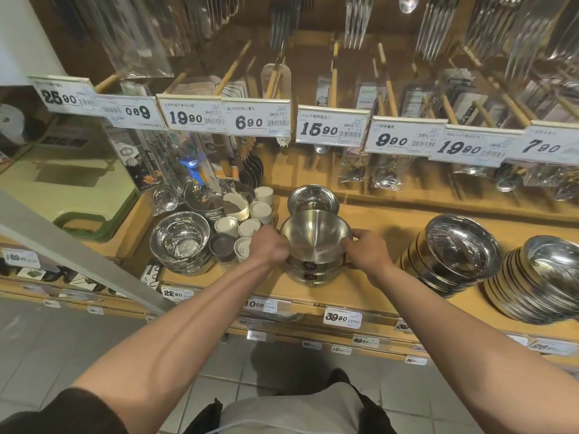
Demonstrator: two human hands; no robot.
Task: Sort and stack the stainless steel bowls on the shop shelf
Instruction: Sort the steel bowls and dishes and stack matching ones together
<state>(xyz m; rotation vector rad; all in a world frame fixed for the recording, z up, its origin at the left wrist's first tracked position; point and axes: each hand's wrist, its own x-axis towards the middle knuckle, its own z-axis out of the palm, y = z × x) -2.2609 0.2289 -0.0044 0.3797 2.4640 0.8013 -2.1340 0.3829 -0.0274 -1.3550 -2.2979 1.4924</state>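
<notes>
A wooden shelf (369, 289) is seen from above, with price tags (335, 129) hung in a row behind it. Right of the central stack (313, 272), two leaning rows of shiny steel bowls (463, 255) are laid on their sides. Left of the stack, another pile of mirror-bright bowls (180, 242) is stood upright, with small white cups (261, 211) just behind it. Behind the stack, a lone bowl (313, 200) is set. On top of the stack, a brushed, deep bowl (316, 234) is held tilted toward the camera. Its left rim is gripped by the left hand (269, 245), fingers curled round it; its right rim is pinched by the right hand (366, 250).
</notes>
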